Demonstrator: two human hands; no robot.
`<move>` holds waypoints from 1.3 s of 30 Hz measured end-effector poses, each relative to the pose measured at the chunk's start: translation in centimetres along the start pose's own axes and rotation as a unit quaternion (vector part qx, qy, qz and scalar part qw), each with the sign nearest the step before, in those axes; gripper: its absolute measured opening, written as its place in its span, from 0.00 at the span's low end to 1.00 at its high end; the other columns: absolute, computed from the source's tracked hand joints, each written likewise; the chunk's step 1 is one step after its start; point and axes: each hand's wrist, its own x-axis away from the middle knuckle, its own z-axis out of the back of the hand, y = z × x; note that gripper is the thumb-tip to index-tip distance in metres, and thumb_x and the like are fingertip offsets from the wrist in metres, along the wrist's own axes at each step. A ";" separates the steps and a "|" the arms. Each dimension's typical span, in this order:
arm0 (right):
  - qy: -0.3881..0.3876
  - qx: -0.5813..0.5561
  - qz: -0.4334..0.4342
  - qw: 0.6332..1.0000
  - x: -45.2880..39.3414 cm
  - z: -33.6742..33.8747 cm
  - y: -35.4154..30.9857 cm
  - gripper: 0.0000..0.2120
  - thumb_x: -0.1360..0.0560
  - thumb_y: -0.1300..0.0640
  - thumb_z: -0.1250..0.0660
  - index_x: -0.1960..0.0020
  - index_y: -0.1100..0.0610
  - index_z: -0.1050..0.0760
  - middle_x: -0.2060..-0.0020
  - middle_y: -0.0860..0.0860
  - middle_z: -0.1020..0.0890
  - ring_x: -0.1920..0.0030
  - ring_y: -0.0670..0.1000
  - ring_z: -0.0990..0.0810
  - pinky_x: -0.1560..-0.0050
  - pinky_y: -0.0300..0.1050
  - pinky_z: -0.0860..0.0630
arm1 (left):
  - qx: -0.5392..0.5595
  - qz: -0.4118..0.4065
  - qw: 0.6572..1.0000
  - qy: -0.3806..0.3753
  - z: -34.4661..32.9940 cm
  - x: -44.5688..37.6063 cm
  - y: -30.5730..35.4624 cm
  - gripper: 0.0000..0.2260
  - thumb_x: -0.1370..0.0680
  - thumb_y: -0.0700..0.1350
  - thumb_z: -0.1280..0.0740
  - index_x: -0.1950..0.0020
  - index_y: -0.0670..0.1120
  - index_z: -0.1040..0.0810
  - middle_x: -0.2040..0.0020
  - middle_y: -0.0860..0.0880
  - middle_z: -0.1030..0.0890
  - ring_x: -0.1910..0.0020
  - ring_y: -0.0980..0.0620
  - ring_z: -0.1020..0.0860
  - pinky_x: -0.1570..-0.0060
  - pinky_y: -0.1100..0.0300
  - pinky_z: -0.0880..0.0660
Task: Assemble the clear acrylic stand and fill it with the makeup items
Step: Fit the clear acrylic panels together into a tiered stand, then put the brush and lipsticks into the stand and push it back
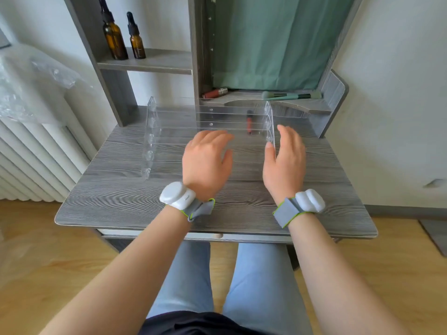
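While both hands hover over the grey wood-grain counter (pixel 116 201), I see the clear acrylic stand (pixel 208 131) standing near its back half, one red lip gloss tube (pixel 249 122) on an upper tier. My left hand (pixel 205 160) is over the stand's front, fingers relaxed, holding nothing. My right hand (pixel 285 160) is beside the stand's right side panel, fingers straight, thumb touching its edge. Another lipstick (pixel 215 93) and a green makeup brush (pixel 290 95) lie on the shelf behind.

Open hands (pixel 206 158) by acrylic stand (pixel 210 131)
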 end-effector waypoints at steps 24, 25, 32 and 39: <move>-0.142 0.241 0.141 0.950 -1.4 -4.6 -4.2 0.34 0.20 0.37 0.56 0.22 0.58 0.44 0.20 0.56 0.47 0.21 0.57 0.45 0.22 0.60 0.51 | -0.218 0.031 0.969 -0.113 -0.2 -2.2 -7.5 0.34 0.22 0.69 0.54 0.23 0.49 0.41 0.20 0.48 0.47 0.23 0.41 0.45 0.26 0.36 0.52; -0.143 0.242 0.141 0.949 -1.4 -4.6 -4.2 0.34 0.20 0.37 0.56 0.22 0.58 0.44 0.20 0.56 0.47 0.21 0.57 0.45 0.22 0.60 0.51 | -0.220 0.032 0.968 -0.115 -0.2 -2.2 -7.5 0.34 0.22 0.69 0.54 0.23 0.49 0.41 0.20 0.48 0.47 0.23 0.41 0.45 0.26 0.37 0.52; -0.142 0.224 0.138 0.954 -2.3 -3.9 -4.7 0.31 0.20 0.39 0.55 0.24 0.55 0.40 0.22 0.56 0.42 0.22 0.59 0.43 0.24 0.63 0.52 | -0.171 0.055 0.982 -0.049 0.5 -4.7 -5.6 0.30 0.24 0.67 0.47 0.31 0.47 0.30 0.31 0.45 0.29 0.31 0.39 0.35 0.31 0.42 0.40; -0.028 0.165 0.164 0.972 -9.2 -2.0 -5.0 0.14 0.23 0.54 0.39 0.41 0.57 0.23 0.41 0.55 0.21 0.39 0.60 0.27 0.42 0.55 0.32 | -0.142 -0.023 0.984 -0.104 0.0 -13.3 -1.0 0.12 0.24 0.45 0.39 0.46 0.42 0.21 0.44 0.42 0.22 0.45 0.38 0.27 0.52 0.49 0.27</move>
